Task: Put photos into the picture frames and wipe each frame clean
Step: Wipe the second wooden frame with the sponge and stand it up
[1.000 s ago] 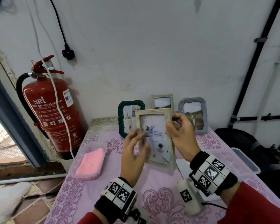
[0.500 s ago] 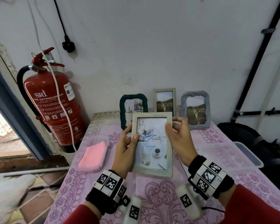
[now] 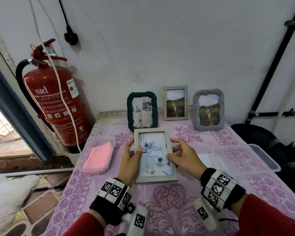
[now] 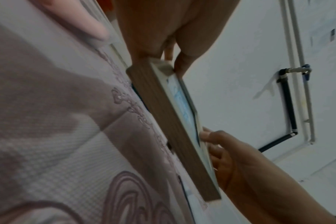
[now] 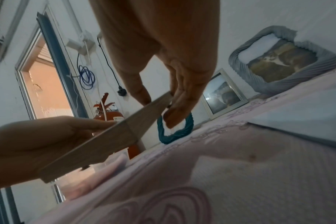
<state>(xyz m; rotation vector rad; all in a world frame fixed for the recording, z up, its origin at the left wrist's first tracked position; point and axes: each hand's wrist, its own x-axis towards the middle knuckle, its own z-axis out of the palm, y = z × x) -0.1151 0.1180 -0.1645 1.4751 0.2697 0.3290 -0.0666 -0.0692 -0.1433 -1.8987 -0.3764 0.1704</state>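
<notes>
A pale wooden picture frame point(image 3: 154, 155) with a photo inside and a blue scribble on its glass is held face up, just above the pink tablecloth point(image 3: 169, 206). My left hand point(image 3: 131, 160) grips its left edge, thumb on the front. My right hand point(image 3: 182, 157) grips its right edge, thumb on the glass. In the left wrist view the frame point(image 4: 163, 115) is seen edge-on, tilted off the cloth; in the right wrist view the frame point(image 5: 109, 136) is also clear of the table. A pink cloth point(image 3: 99, 157) lies in a clear tub at the left.
Three filled frames stand by the wall: a green one point(image 3: 142, 110), a thin pale one point(image 3: 175, 103) and a grey one point(image 3: 208, 110). A clear plastic tub point(image 3: 245, 157) sits at the right, with white paper beside it. A red fire extinguisher point(image 3: 56, 106) stands at the table's left.
Both hands have tipped the frame from nearly upright to almost flat and lowered it toward the table. The head view has dipped downward.
</notes>
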